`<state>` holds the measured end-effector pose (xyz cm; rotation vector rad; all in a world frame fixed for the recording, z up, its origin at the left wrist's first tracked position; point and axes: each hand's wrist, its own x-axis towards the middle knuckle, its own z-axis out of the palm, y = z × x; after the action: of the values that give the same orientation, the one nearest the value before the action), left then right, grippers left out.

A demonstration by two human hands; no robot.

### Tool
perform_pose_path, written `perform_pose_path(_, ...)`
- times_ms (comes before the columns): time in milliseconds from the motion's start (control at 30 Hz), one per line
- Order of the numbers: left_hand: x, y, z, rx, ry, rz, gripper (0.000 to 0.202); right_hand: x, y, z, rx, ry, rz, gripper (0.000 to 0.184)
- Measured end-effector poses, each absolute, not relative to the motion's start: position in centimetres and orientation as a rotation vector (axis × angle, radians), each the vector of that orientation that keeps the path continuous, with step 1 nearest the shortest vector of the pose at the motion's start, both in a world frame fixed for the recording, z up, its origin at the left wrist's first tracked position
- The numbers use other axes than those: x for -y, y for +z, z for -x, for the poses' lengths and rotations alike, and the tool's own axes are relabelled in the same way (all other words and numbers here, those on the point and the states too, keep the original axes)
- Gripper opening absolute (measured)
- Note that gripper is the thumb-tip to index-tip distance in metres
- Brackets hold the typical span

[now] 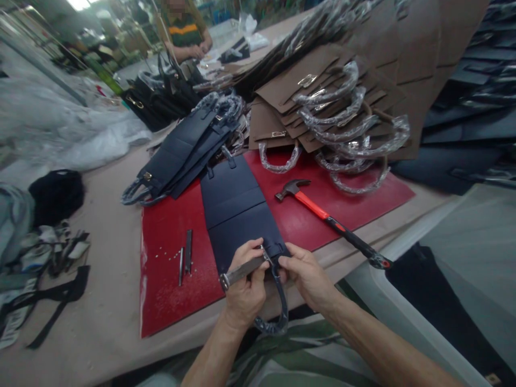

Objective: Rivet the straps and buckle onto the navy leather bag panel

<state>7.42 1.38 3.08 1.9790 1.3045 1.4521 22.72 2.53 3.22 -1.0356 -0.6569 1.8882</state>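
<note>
A navy leather bag panel (236, 207) lies flat with its near edge between my hands. My left hand (245, 287) is closed around a grey metal bar tool (244, 270) with a round end; its tip meets a small metal fitting by the strap. My right hand (308, 277) pinches the panel's near right corner beside the strap loop. A plastic-wrapped navy handle (282, 306) curves down from that edge, hanging past the table toward my lap. Exactly how the fitting sits under my left fingers is hidden.
A claw hammer (318, 209) rests on the red mat (169, 306), right of the panel. Two metal rods (187, 251) lie left. Behind are stacked navy bag pieces (177, 150) and brown bag pieces (290, 102). A person (187, 32) works across the table.
</note>
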Motion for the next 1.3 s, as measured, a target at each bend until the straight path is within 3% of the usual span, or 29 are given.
perform_pose_path(167, -1.1, 3.2, -7.6, -1.274, 1.472, -2.070, 0.028, -3.0, 2.9, -22.6, 0.755, 1.866, 1.155, 0.040)
perform_pose_path(667, -0.8, 3.2, -7.6, -1.245, 1.526, -2.112, 0.027, -3.6, 3.7, -22.6, 0.578, 1.997, 1.056, 0.038)
perform_pose_path(967, -0.4, 3.0, -7.3, -1.214, 1.545, -2.099, 0.027, -5.5, 5.0, -22.4, 0.812, 2.008, 1.403, 0.044)
perform_pose_path(1300, 0.1, 3.4, -6.8, -1.238, 1.538, -2.061, 0.026, -5.9, 5.4, -21.0, 0.735, 1.900, 1.561, 0.022)
